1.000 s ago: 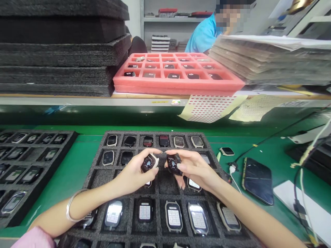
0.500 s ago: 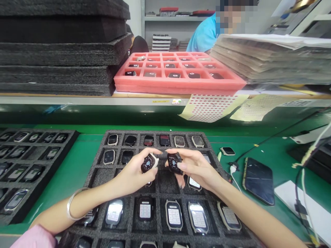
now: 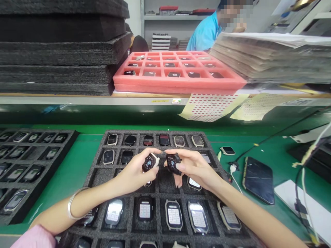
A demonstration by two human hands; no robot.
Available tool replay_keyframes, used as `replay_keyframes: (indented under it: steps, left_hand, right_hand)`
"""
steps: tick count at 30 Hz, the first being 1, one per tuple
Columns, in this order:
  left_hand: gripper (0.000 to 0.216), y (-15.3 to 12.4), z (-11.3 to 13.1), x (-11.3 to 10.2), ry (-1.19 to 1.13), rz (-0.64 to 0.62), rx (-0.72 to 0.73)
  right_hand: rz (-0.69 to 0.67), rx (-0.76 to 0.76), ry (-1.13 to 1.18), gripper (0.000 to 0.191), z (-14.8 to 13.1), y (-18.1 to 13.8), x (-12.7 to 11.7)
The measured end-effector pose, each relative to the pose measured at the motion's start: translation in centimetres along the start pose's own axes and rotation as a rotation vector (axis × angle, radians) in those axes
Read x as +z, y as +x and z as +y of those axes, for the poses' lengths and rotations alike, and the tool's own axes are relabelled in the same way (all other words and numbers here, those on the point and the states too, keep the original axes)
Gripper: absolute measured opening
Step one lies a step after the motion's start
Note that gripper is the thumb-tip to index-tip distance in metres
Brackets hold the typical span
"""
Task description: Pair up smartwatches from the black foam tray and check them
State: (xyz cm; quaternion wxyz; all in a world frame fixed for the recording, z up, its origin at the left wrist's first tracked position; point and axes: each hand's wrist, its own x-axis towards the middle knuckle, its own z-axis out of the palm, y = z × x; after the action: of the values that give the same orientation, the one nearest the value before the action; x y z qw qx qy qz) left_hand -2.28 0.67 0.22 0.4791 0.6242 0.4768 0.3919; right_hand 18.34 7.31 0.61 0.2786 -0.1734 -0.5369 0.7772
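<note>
My left hand [image 3: 141, 170] is closed on a light-cased smartwatch [image 3: 149, 163], its lit dark dial turned up. Opposite it, my right hand [image 3: 192, 165] grips a black smartwatch [image 3: 172, 163] between thumb and fingers, with a similar dial glowing. The two watches are held side by side, slightly apart, over a dark foam tray [image 3: 99, 177]. Watch heads lie in many of the tray's compartments. Several in the lower row, such as a lit watch [image 3: 173, 214], show white screens. My hands and forearms hide part of the middle rows.
Another foam tray of watches [image 3: 69, 136] lies at left. A phone [image 3: 258, 181], a loose watch [image 3: 228, 150] and cables [image 3: 234, 168] lie at right. Above, a shelf holds stacked black foam [image 3: 64, 53], a pink tray [image 3: 178, 84] and a sheet stack [image 3: 269, 58]. A person in blue [image 3: 204, 32] is behind.
Both watches stay in my hands, with only a slight shift of the right one to the left. The person behind has moved a little, and a raised hand now shows.
</note>
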Motion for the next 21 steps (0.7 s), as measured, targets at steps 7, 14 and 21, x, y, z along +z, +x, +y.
replay_keyframes:
  steps: [7,14,21]
  left_hand:
    - [0.036,-0.06,0.11,-0.13,0.053,0.027,0.05]
    - [0.034,-0.34,0.44,-0.27,0.026,0.016,0.028]
    - [0.054,0.2,0.03,0.1,-0.266,-0.017,-0.12]
  right_hand:
    - [0.041,0.018,-0.051,0.037,-0.02,-0.15,0.08]
    - [0.016,0.038,-0.079,0.043,-0.06,-0.59,0.14]
    - [0.011,0.128,0.024,0.046,-0.13,-0.37,0.28]
